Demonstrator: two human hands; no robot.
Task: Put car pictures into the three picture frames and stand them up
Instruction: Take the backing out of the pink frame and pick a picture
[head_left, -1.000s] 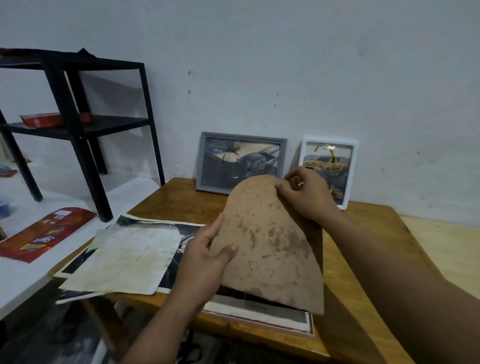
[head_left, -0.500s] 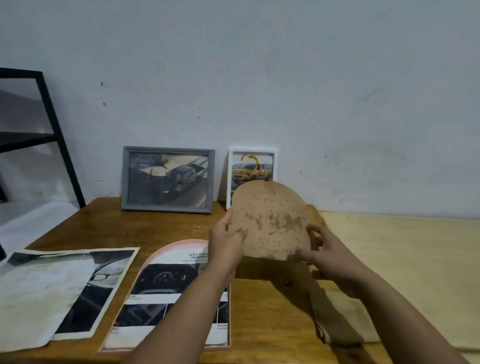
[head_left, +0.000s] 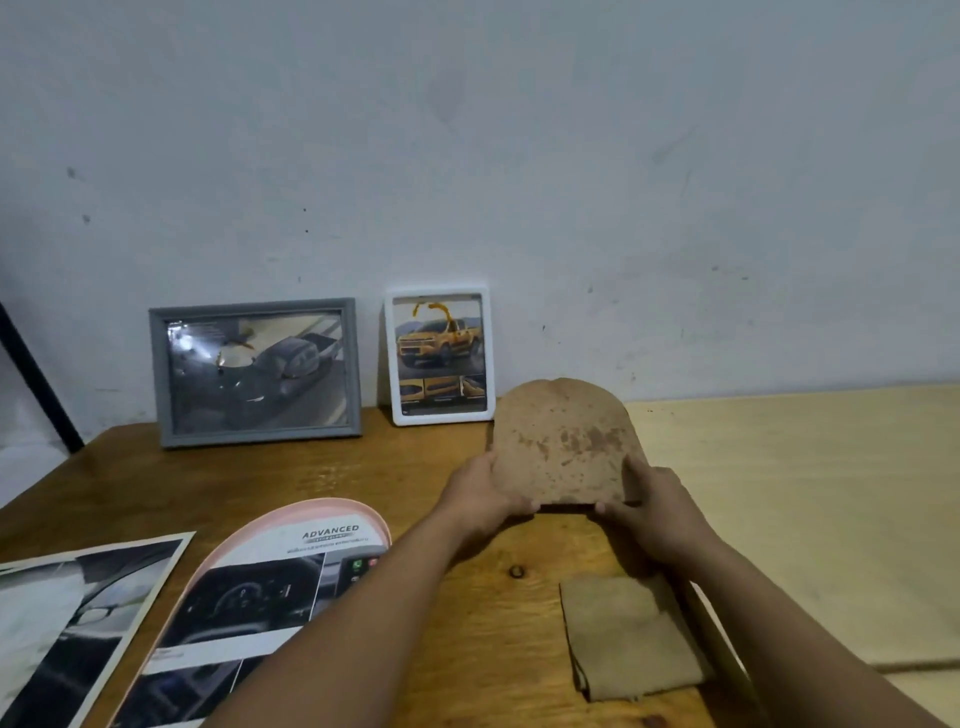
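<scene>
Now the arched backing board sits farther right and farther back on the worktop than half a second ago, held upright over the seam where the brown wood meets a paler board. The left hand has slid down to the board's lower left corner, and the right hand has come up to its lower right corner, so both hands now grip the bottom edge, thumbs curled under it. The view has also swung right: the black shelf leg is only a sliver at the left edge.

Three frames show. Two stand against the wall: a grey frame with a dark car picture, and just beside it on the right a white frame with an orange pickup picture. The third, a pink arched frame, lies flat at the near left with a dashboard picture in it, partly hidden by the left forearm. There is one backing board, stained and brown, in the two hands, well apart from the pink frame it matches in shape.

One loose car print lies left of the pink frame, cut by the picture edge. One folded brown cloth lies near the front, under the right forearm. A knot marks the wood between the arms.
</scene>
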